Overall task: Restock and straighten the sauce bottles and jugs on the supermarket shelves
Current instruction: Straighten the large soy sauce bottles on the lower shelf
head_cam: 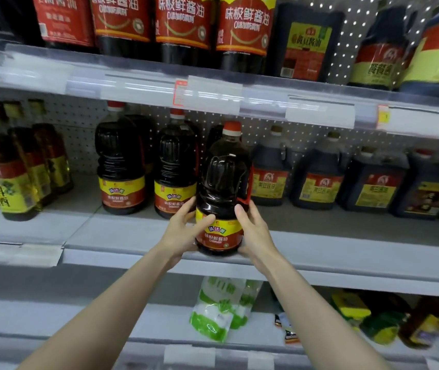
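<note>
A person's left hand (183,231) and right hand (253,231) clasp the base of a red-capped soy sauce jug (222,188) at the middle shelf's (346,252) front edge, apparently to face it alongside two matching jugs (148,166)

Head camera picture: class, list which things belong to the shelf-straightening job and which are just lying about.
Part of the job:
red-capped jug, gripped by the left hand and right hand
matching jug to its left
middle shelf

Just lying about:
green-and-white bags on the lower shelf
price tag
</note>
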Motion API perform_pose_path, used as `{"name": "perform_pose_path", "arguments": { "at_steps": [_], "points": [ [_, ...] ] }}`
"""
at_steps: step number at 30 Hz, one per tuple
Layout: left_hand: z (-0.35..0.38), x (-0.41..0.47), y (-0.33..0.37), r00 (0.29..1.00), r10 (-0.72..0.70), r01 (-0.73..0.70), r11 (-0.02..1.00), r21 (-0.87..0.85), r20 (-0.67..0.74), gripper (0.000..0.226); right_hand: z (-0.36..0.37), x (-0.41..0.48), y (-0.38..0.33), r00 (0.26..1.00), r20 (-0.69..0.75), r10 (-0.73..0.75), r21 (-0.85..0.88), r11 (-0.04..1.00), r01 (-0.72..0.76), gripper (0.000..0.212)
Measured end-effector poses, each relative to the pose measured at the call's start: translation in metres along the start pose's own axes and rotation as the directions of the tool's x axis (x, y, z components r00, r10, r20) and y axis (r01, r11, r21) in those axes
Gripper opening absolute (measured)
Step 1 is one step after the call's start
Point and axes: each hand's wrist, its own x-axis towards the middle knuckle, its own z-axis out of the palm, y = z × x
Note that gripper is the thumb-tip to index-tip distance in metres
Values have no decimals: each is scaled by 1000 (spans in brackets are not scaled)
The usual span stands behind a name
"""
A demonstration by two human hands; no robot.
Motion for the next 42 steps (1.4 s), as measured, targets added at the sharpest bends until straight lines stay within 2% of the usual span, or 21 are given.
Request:
{"name": "perform_pose_path", "arguments": {
  "at_steps": [2,5,9,14,25,29,35,42],
  "points": [
    [4,5,-2,999,20,-20,1000,3,-25,70,-2,7,1,1000,-23,18,-5,1000,-18,65],
    [7,13,-5,998,25,-25,1000,-4,-53,70,-3,15,1,1000,-26,-2,-18,1000,2,60],
    [9,22,-7,999,33,-33,999,9,-32,51,-4,24,0,998,-53,-17,-25,1000,16,52],
    [4,30,-8,997,80,-79,994,74,-18,45,-9,26,0,1000,-16,27,33,999,-26,55],
    [0,53,-21,995,84,-76,988,131,-55,62,-14,42,8,998,-27,53,70,996,-51,55],
    [0,66,-25,995,84,-75,987,139,-59,65,-14,55,11,998,-25,52,71,996,-50,44],
    [5,85,-31,988,94,-73,983,167,-121,63,-14,75,12,992,-57,108,101,990,-102,58],
    [11,99,-34,982,106,-82,985,152,-157,63,-16,99,14,984,-94,148,106,985,-138,62]
  ]
}}
